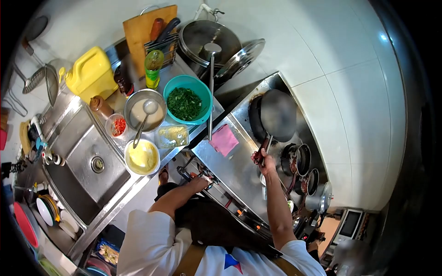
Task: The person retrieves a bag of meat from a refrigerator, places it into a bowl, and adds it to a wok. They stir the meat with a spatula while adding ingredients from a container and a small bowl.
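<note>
A dark frying pan is above the stove, tilted, with steam or blur over its surface. My right hand is wrapped round the pan's brown handle. Low at the stove's front edge, beside the knobs and pipes, is my left hand; its fingers are partly hidden, and I cannot make out whether they hold anything. A pink cloth lies on the steel stove top between the two hands.
Left of the stove, the counter holds a teal bowl of chopped greens, a steel bowl with a ladle, a yellow mixture and a yellow jug. A sink is farther left. Small pots stand right of my right hand.
</note>
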### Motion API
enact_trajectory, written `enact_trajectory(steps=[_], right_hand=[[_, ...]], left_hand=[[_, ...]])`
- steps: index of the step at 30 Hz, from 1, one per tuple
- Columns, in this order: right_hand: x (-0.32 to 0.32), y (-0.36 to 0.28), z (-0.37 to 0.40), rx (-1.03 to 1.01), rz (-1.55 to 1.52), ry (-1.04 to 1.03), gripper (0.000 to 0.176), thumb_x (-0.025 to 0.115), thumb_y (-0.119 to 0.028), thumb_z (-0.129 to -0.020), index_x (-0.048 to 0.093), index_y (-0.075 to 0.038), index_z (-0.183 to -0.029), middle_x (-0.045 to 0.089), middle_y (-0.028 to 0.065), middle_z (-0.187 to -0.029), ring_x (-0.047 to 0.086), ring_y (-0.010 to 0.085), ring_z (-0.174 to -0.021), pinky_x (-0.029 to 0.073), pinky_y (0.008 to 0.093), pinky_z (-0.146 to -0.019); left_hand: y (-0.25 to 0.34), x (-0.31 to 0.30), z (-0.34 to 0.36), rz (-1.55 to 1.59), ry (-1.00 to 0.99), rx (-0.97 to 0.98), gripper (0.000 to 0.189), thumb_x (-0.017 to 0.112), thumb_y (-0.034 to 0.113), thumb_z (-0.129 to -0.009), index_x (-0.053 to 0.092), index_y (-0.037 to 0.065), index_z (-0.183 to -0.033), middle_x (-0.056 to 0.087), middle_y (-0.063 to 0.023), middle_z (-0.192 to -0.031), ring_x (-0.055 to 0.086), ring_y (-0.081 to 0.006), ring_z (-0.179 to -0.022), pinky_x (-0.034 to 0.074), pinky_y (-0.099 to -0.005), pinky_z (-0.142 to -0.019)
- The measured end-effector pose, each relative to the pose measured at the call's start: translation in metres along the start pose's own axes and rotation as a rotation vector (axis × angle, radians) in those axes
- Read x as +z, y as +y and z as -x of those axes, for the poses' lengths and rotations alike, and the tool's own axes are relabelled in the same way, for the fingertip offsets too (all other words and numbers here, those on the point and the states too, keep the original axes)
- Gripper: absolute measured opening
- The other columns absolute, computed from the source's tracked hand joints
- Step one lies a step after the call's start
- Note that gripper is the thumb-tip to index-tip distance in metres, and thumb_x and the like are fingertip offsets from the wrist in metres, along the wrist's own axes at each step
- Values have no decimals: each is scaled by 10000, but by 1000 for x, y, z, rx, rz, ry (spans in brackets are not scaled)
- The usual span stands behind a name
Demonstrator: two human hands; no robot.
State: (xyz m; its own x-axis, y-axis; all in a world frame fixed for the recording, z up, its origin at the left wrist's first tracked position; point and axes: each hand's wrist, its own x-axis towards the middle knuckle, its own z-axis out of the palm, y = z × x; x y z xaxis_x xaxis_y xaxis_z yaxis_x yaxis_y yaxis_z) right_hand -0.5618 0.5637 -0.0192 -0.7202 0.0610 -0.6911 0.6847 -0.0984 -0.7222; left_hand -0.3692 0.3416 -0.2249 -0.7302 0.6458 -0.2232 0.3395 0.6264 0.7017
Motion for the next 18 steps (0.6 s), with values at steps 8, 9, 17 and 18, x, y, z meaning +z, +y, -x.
enact_trajectory(steps=[8,9,17,18], right_hand=[[-71,-43,33,-280,834,297,307,575,-153,-835,557,48,-1067,531,51,-626,468,152,-426,365,307,-362],[-84,-48,41,-325,882,295,378,573,-146,-839,546,51,-1161,530,47,-620,456,143,-417,355,296,-359],[-90,-113,125,-388,1223,124,226,524,-144,-824,618,20,-947,545,89,-585,506,172,-420,399,317,-404],[-100,-104,103,-539,1373,104,244,527,-147,-814,613,38,-948,575,143,-603,550,227,-442,437,358,-449]], left_hand=[[-15,-6,46,365,255,-100,310,550,117,-805,521,62,-1108,620,-186,-961,609,-356,-910,488,-440,-766],[-9,-23,64,448,279,-212,308,549,128,-812,528,77,-1115,625,-187,-958,611,-356,-905,489,-439,-766],[-22,-33,136,370,304,-673,309,554,223,-837,591,124,-1127,670,-152,-929,635,-333,-892,495,-434,-786],[-24,-28,139,352,288,-711,323,562,231,-831,592,109,-1128,672,-149,-933,636,-330,-897,495,-428,-795]])
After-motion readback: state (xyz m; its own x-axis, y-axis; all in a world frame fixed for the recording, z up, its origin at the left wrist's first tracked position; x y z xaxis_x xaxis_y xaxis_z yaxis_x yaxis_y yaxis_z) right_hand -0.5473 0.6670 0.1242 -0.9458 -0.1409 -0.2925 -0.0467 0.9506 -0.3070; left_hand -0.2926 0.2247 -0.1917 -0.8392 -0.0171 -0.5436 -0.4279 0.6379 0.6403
